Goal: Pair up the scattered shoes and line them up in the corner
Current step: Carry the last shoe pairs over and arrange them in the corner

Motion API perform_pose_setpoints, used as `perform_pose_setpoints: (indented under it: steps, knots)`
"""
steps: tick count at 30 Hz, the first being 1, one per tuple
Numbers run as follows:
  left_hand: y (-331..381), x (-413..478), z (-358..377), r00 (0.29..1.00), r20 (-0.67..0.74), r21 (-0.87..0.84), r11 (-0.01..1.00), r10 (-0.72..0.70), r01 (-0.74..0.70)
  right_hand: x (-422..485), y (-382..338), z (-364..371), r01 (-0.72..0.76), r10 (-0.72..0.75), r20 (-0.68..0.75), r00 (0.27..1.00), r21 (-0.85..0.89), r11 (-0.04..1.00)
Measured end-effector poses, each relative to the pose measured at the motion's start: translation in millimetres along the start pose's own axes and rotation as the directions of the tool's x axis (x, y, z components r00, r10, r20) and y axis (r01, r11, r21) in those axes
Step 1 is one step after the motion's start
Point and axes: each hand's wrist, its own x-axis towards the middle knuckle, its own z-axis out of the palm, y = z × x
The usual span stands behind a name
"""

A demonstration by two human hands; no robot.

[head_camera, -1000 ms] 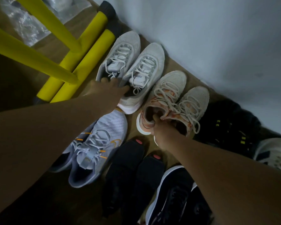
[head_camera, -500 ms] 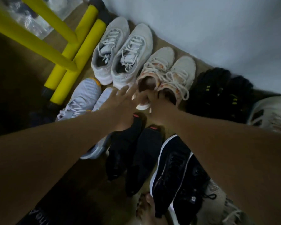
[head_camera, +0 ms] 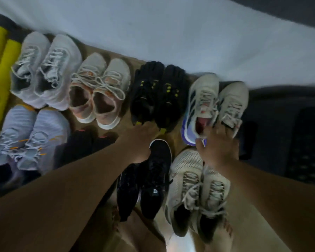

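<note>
Right hand (head_camera: 219,148): fingers spread over the heel openings of the beige striped pair (head_camera: 216,106), grip pressed on both collars at once, apparently to nudge the two shoes as one unit. Whether the fingers close round anything cannot be told through the blur.

Left hand (head_camera: 141,137): at the heels of the black toe-shoes (head_camera: 158,91), touching them; grip state unclear, likely pushing, not lifting.

Back row along the wall (head_camera: 171,33), left to right: white-grey pair (head_camera: 45,70), cream-and-orange pair (head_camera: 100,90), black toe-shoes, beige striped pair. Long axes run toward the wall, toes at the wall, heels toward the person. Striped pair leans slightly rightward at the toes.

Front row on the floor (head_camera: 178,140): pale lilac pair (head_camera: 29,137), black slip-ons (head_camera: 87,142), black lace-up pair (head_camera: 147,182), beige mesh pair (head_camera: 196,190). Same heading, the last two angled.

Judgement: heels are kept outward so each pair reads and squares against its neighbour.
</note>
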Motion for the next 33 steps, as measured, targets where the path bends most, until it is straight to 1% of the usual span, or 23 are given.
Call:
perform_pose_setpoints:
  steps: [2, 3, 4, 7, 9, 11, 13, 15, 16, 18, 19, 20, 22, 23, 24, 25, 26, 27, 28, 29, 30, 31, 33]
  knots:
    - [23, 9, 10, 0.986, 0.166, 0.006, 1.000, 0.023, -0.024, -5, 25, 10, 0.128, -0.140, 0.186, 0.973, 0.076, 0.989]
    - [33, 11, 14, 0.971, 0.237, -0.002, 1.000, 0.023, -0.024, -6, 30, 11, 0.175, -0.202, 0.250, 0.947, 0.126, 0.976]
    - [41, 11, 16, 0.964, 0.265, -0.002, 1.000, 0.024, -0.025, -5, 33, 9, 0.204, -0.245, 0.271, 0.931, 0.173, 0.964]
    - [67, 5, 13, 0.972, 0.232, -0.004, 1.000, 0.020, -0.020, -1, 30, -3, 0.179, -0.273, 0.295, 0.916, 0.309, 0.934]
    - [84, 3, 5, 0.981, 0.195, -0.003, 1.000, 0.019, -0.018, -7, 30, -12, 0.168, -0.280, 0.321, 0.905, 0.337, 0.927]
    - [104, 3, -8, 0.989, 0.144, 0.036, 0.999, 0.023, -0.029, -15, 35, -21, 0.175, -0.292, 0.299, 0.908, 0.362, 0.916]
    - [128, 6, -25, 0.997, 0.057, 0.066, 0.996, 0.057, -0.060, -28, 49, -40, 0.170, -0.277, 0.190, 0.942, 0.442, 0.881]
    - [157, 12, -44, 0.989, -0.076, 0.063, 0.990, 0.131, -0.126, -44, 79, -67, 0.148, -0.196, 0.039, 0.980, 0.518, 0.843]
    - [175, 16, -53, 0.972, -0.140, 0.052, 0.982, 0.190, -0.184, -55, 99, -81, 0.138, -0.139, -0.038, 0.990, 0.543, 0.829]
    - [218, 23, -69, 0.912, -0.249, 0.050, 0.944, 0.327, -0.325, -79, 143, -106, 0.111, -0.004, -0.185, 0.983, 0.571, 0.814]
    - [244, 25, -77, 0.875, -0.297, 0.052, 0.921, 0.383, -0.385, -92, 166, -117, 0.098, 0.067, -0.263, 0.963, 0.566, 0.819]
    - [272, 27, -83, 0.837, -0.336, 0.055, 0.896, 0.432, -0.440, -105, 191, -125, 0.091, 0.132, -0.356, 0.925, 0.546, 0.833]
    - [329, 27, -94, 0.764, -0.387, 0.065, 0.841, 0.517, -0.537, -130, 239, -139, 0.037, 0.282, -0.527, 0.802, 0.515, 0.856]
    - [356, 26, -96, 0.745, -0.384, 0.064, 0.821, 0.545, -0.568, -140, 264, -144, -0.031, 0.368, -0.568, 0.736, 0.515, 0.857]
    - [382, 24, -97, 0.740, -0.366, 0.053, 0.807, 0.564, -0.588, -149, 288, -147, -0.128, 0.456, -0.570, 0.684, 0.521, 0.844]
    - [406, 23, -96, 0.743, -0.339, 0.036, 0.797, 0.577, -0.602, -155, 314, -146, -0.252, 0.544, -0.518, 0.660, 0.529, 0.810]
    - [428, 23, -93, 0.757, -0.302, 0.015, 0.797, 0.579, -0.604, -160, 337, -140, -0.383, 0.618, -0.410, 0.671, 0.522, 0.762]
    - [447, 23, -88, 0.782, -0.264, -0.003, 0.811, 0.564, -0.585, -161, 357, -130, -0.476, 0.657, -0.271, 0.703, 0.507, 0.719]
    - [464, 21, -84, 0.818, -0.233, -0.024, 0.838, 0.525, -0.545, -162, 370, -118, -0.511, 0.648, -0.125, 0.752, 0.510, 0.692]
    - [477, 21, -81, 0.861, -0.212, -0.069, 0.872, 0.462, -0.485, -163, 377, -105, -0.486, 0.583, -0.015, 0.812, 0.535, 0.691]
    - [486, 22, -79, 0.905, -0.200, -0.149, 0.902, 0.375, -0.406, -166, 378, -93, -0.428, 0.494, 0.042, 0.868, 0.568, 0.703]
    - [490, 25, -78, 0.942, -0.195, -0.243, 0.916, 0.275, -0.318, -167, 378, -84, -0.376, 0.420, 0.064, 0.905, 0.584, 0.720]
    - [492, 32, -78, 0.972, -0.203, -0.368, 0.911, 0.114, -0.184, -162, 378, -80, -0.311, 0.344, 0.059, 0.937, 0.587, 0.747]
